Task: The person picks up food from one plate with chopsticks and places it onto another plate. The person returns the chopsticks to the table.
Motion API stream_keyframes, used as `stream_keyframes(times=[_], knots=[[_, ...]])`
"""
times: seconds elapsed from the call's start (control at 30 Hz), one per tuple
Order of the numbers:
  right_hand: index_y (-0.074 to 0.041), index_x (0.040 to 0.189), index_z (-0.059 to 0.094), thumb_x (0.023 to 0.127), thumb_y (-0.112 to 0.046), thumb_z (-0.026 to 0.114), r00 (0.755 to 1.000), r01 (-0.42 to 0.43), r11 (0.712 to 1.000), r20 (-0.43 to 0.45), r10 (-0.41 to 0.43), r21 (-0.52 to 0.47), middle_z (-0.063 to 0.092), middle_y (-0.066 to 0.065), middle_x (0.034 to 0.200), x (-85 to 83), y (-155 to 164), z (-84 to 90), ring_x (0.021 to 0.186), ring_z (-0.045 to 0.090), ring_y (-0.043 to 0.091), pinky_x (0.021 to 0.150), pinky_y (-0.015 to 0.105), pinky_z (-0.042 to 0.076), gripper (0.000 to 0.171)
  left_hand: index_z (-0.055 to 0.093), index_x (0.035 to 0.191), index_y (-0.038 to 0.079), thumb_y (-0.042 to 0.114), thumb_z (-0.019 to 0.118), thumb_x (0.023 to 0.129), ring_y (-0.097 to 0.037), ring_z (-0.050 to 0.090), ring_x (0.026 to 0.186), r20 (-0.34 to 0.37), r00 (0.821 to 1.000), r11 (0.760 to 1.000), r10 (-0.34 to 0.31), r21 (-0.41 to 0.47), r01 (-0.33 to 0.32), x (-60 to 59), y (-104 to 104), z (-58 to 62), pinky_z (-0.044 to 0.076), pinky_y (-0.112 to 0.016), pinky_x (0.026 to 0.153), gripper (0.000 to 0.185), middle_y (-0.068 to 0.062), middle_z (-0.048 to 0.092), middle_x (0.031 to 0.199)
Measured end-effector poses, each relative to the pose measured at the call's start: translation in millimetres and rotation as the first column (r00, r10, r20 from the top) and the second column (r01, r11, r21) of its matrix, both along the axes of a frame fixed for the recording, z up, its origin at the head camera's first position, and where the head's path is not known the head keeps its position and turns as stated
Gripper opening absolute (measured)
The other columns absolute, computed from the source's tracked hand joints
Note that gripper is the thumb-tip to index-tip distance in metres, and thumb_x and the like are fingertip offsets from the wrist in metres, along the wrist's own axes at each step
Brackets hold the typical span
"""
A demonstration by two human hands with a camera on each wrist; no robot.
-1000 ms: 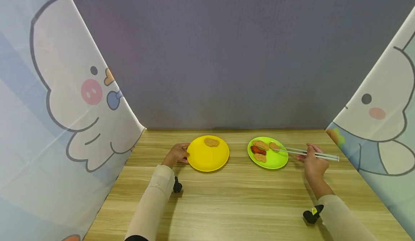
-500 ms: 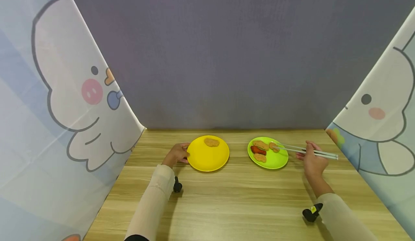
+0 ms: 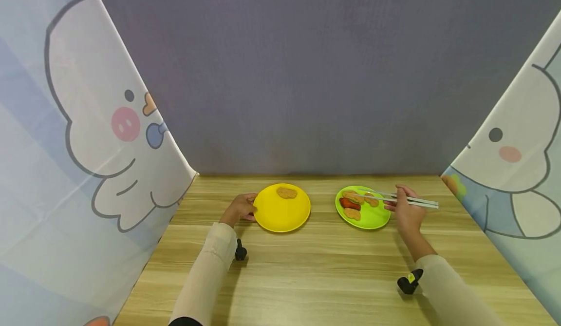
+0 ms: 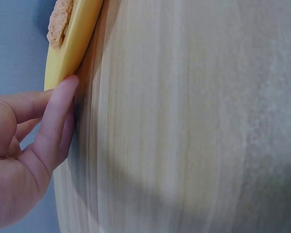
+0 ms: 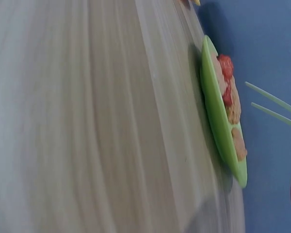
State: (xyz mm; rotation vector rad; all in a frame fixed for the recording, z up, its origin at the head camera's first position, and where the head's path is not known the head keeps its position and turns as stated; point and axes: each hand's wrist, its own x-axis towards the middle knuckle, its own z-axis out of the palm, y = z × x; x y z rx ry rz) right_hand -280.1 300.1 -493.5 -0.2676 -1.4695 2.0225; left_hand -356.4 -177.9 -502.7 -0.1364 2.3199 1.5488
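My left hand (image 3: 241, 206) grips the left rim of a yellow plate (image 3: 280, 219), thumb and fingers at its edge; the left wrist view shows the fingers (image 4: 53, 116) against the rim. One breaded fried chicken piece (image 3: 287, 192) lies near the plate's far edge. In my right hand (image 3: 409, 212) is a pair of pale metallic chopsticks (image 3: 412, 201), pointing left over a green plate (image 3: 372, 220). Their tips (image 5: 262, 94) stand apart above the food, with nothing between them. On the green plate lie several breaded pieces (image 3: 352, 214) and a reddish-brown glazed piece (image 3: 349, 203).
Both plates stand on a wood-grain table (image 3: 307, 267), a gap between them. A grey wall panel (image 3: 307, 97) rises behind the table. Cartoon-printed sheets (image 3: 127, 170) flank both sides. Small black devices (image 3: 407, 283) are on the wrists.
My right hand has moved left with the chopsticks. Their tips have gone from the small right-hand piece to above the far-left breaded piece and spread apart. The left hand stays on the yellow plate.
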Motion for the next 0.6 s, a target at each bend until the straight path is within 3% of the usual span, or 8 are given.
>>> stream_keyframes(times=[0.2, 0.6], knots=[[-0.011, 0.101, 0.075, 0.101, -0.010, 0.062, 0.999, -0.045, 0.999, -0.022, 0.045, 0.024, 0.070, 0.004, 0.079, -4.8, -14, 1.8, 0.054, 0.072, 0.013, 0.046, 0.026, 0.059, 0.013, 0.053, 0.149, 0.010, -0.011, 0.063, 0.092, -0.020, 0.072, 0.083, 0.000, 1.000, 1.000, -0.010, 0.002, 0.010, -0.5, 1, -3.1, 0.066, -0.033, 0.065, 0.062, -0.021, 0.064, 0.123], [-0.009, 0.105, 0.073, 0.102, -0.012, 0.060, 0.992, -0.124, 0.991, 0.026, 0.123, 0.047, 0.069, 0.004, 0.080, -18.0, -43, 4.0, 0.053, 0.071, 0.012, 0.047, 0.025, 0.060, 0.014, 0.052, 0.150, 0.013, -0.010, 0.063, 0.093, -0.022, 0.072, 0.087, -0.004, 1.000, 1.000, -0.007, -0.013, 0.007, -0.2, 0, -0.4, 0.066, -0.033, 0.066, 0.062, -0.022, 0.063, 0.124]])
